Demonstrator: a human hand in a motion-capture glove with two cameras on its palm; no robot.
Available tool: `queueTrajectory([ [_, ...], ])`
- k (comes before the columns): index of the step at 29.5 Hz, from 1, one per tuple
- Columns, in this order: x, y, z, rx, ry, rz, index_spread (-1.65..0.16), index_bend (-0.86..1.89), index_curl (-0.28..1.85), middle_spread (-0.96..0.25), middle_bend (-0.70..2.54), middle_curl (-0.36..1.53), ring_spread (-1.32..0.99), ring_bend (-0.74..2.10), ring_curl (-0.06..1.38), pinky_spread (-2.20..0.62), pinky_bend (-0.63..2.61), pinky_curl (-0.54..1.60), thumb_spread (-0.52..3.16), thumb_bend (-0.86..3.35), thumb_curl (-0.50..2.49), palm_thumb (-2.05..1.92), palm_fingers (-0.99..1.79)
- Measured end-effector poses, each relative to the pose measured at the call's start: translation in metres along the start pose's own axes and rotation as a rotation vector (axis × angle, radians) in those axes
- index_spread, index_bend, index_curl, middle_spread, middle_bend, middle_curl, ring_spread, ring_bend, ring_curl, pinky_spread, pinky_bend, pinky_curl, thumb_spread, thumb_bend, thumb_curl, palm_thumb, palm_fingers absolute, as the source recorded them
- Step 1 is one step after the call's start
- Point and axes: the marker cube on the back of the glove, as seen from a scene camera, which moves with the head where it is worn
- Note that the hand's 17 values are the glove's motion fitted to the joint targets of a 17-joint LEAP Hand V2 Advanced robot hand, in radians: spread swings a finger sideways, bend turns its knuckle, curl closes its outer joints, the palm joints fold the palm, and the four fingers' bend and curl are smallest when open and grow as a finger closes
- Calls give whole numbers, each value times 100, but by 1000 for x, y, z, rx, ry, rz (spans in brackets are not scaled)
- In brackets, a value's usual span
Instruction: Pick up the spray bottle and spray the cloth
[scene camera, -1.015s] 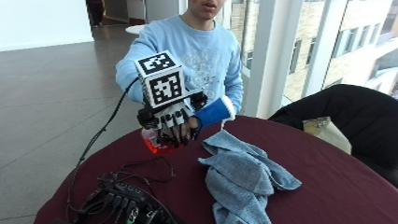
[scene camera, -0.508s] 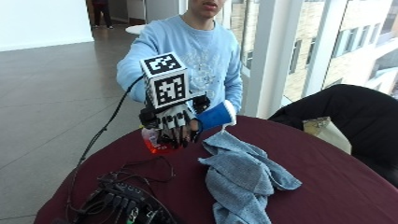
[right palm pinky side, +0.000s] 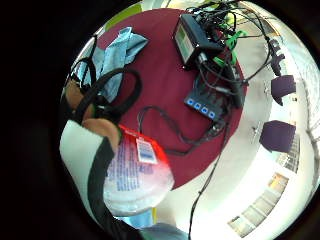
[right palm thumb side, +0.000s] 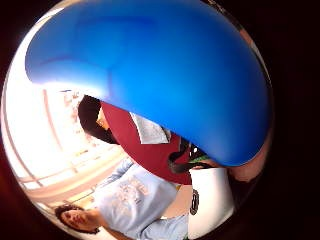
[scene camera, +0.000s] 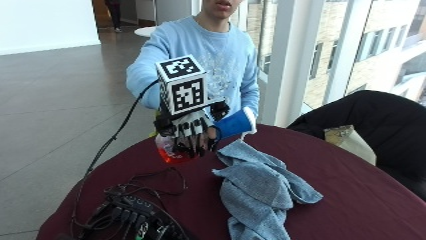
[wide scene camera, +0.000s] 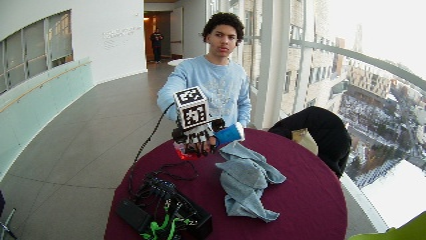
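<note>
My gloved right hand grips a spray bottle just above the dark red round table, near its far left edge. The bottle has a blue spray head, which points toward the cloth, and a clear body with red at the bottom. A crumpled blue-grey cloth lies on the table, right of the hand and nearer the camera. In the little finger side palm view the bottle's labelled body lies against the palm and the cloth lies beyond. The blue head fills the thumb side palm view.
A black electronics box with cables sits at the table's front left. A black jacket hangs over a chair at the right, with a pale bag beside it. Bare tabletop lies right of the cloth.
The hand with the bottle has drifted slightly toward the cloth. Its hold on the bottle is the same, and the cloth has not moved.
</note>
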Motion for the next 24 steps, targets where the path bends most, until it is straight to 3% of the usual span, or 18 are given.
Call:
queueTrajectory([
  [11, -22, 3, 4, 21, -5, -19, -25, 9, 22, -8, 31, 45, -9, 57, 40, -18, 57, 40, 89, -2, 53, 85, 115],
  [24, -96, 20, 9, 200, -612, -270, -26, 9, 22, -8, 31, 45, -9, 56, 40, -17, 57, 40, 91, -3, 53, 84, 114],
])
